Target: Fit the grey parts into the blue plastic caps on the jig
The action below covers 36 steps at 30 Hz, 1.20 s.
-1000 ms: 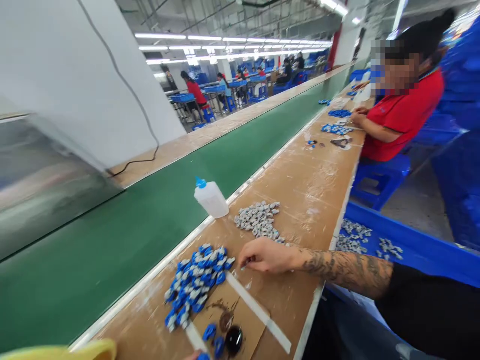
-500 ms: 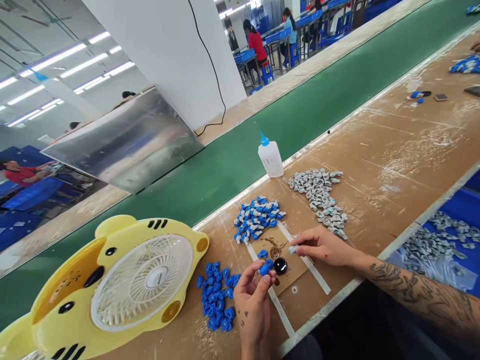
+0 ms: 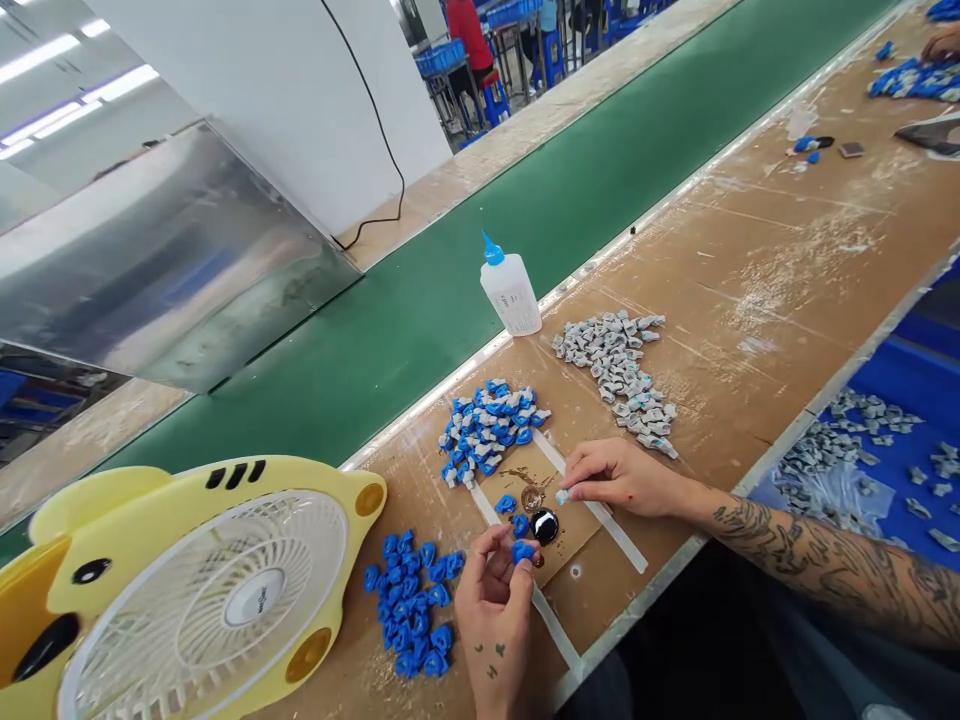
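My left hand (image 3: 493, 615) pinches a small blue plastic piece (image 3: 523, 551) between thumb and forefinger. My right hand (image 3: 619, 474) holds a small grey piece (image 3: 562, 496) by its fingertips, to the right of the blue one and apart from it. Between the hands sits a small round dish of dark liquid (image 3: 544, 526) on a taped-down cardboard sheet (image 3: 581, 545). Two more blue pieces, one of them here (image 3: 506, 503), lie on the sheet left of the dish. A wet ring (image 3: 532, 497) marks the cardboard behind it.
Left are a loose blue pile (image 3: 412, 605) and a yellow animal-shaped fan (image 3: 334, 500). Joined blue-and-grey pieces (image 3: 491, 425) lie behind the cardboard, grey pieces (image 3: 619, 370) to the right. A blue-tipped bottle (image 3: 512, 293) stands by the green belt (image 3: 420, 335). Another person's hand (image 3: 943, 43) shows far right.
The view has shifted, so the scene sits further left. My left hand has drawn the blue piece slightly toward me, away from the one beside the dish. The right hand keeps its grey piece.
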Available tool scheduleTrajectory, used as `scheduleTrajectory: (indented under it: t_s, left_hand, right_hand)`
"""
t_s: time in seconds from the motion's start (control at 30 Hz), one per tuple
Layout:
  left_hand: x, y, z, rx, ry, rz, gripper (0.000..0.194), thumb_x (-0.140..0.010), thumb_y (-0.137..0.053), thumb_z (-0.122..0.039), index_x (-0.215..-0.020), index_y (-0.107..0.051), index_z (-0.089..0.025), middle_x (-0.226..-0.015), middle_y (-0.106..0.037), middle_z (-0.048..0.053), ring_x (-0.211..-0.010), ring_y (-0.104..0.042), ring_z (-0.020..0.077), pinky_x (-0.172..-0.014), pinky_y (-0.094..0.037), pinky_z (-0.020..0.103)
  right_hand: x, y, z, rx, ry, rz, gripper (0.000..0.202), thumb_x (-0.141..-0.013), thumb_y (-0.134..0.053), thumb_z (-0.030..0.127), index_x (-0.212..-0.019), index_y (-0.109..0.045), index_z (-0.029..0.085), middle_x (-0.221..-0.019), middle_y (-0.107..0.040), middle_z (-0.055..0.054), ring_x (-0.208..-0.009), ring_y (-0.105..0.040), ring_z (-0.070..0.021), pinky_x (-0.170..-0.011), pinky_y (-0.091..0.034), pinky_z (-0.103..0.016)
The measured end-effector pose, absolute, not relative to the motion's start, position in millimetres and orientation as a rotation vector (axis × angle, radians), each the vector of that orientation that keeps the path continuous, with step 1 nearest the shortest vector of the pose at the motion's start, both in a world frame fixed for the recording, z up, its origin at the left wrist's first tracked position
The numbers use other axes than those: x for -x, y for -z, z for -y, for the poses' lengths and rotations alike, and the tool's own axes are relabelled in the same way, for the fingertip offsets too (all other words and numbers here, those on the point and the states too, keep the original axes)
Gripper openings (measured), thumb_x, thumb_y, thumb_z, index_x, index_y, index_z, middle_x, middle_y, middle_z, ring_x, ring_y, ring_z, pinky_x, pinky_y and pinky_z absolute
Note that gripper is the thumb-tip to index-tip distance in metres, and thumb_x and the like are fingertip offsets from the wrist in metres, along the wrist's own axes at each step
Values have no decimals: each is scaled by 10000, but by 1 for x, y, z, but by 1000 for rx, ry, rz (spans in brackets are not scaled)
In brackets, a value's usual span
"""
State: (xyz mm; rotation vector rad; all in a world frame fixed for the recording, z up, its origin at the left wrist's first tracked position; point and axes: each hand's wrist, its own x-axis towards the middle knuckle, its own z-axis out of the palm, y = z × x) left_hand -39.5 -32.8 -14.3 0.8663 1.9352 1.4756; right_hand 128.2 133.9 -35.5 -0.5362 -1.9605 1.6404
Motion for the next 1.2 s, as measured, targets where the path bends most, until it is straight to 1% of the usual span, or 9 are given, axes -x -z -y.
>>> scheduleTrajectory:
  t_s: [0.07,0.13,0.3,0.53,0.7,0.83,0.93,1.03,1.2]
  left_hand:
    - [41,16,35,-1101,-1336,-2026,208,-799,-710,-296,-978,-774,-210,-913,-775,82,-834,-748,221,-721,-605,304]
    - [41,18,38,-1333,-1207,-2109,182,-833,-687,-288,-965,-797,-231,-956,-772,85,-828,-741,208,-712,-600,290]
    - [39,27,40,-1503,-1081,-2255,222,-894,-649,-298,-1058,-782,-231,-921,-773,73,-677,-715,168,-667,-603,280]
    - [40,23,33,-1701,-953,-2213,200,-882,-647,-224,-1011,-798,-244,-901,-784,57,-788,-765,175,-682,-607,224]
    - [36,18,31,-1211,-1203,-2168,181,-788,-744,-321,-924,-818,-228,-874,-791,81,-705,-757,201,-638,-623,269]
    - [28,16,25,-550,-1498,-2039,326,-599,-883,-440,-790,-805,-189,-690,-763,71,-573,-720,201,-551,-608,275]
    - [21,14,16,-334,-1643,-1913,419,-480,-932,-493,-705,-778,-174,-623,-738,64,-512,-680,174,-509,-580,252]
    - [17,12,9,-294,-1683,-1832,443,-450,-943,-506,-681,-768,-172,-621,-736,66,-521,-677,165,-516,-575,241]
    - [20,8,10,-317,-1616,-1812,395,-492,-933,-472,-706,-785,-175,-661,-758,83,-571,-711,195,-567,-605,275]
  right_hand:
    - [-125,35,-134,534,-1634,1943,350,-907,-672,483,-887,-813,164,-850,-757,-82,-777,-682,-163,-726,-520,-264]
    - [-124,34,-134,549,-1646,1917,331,-904,-683,467,-876,-811,163,-834,-756,-77,-761,-678,-159,-708,-515,-258]
    - [-122,34,-133,565,-1667,1888,298,-901,-692,431,-872,-812,160,-813,-751,-73,-732,-669,-153,-678,-507,-249]
    - [-123,34,-132,525,-1682,1872,295,-909,-686,418,-862,-811,155,-807,-749,-73,-720,-667,-147,-667,-513,-241]
    - [-122,29,-125,590,-1710,1797,267,-890,-712,410,-856,-812,165,-809,-760,-72,-735,-685,-157,-677,-532,-247]
    - [-115,25,-110,682,-1679,1673,232,-880,-730,390,-847,-814,177,-815,-771,-66,-743,-697,-153,-681,-551,-237]
    - [-108,25,-99,689,-1622,1664,244,-895,-719,406,-859,-815,185,-824,-776,-67,-733,-705,-150,-667,-564,-233]
    - [-103,24,-93,626,-1556,1693,253,-923,-693,398,-871,-813,181,-834,-780,-71,-726,-715,-148,-669,-575,-226]
    - [-103,18,-99,494,-1418,1899,251,-968,-635,344,-889,-806,178,-806,-769,-72,-706,-706,-143,-671,-564,-223]
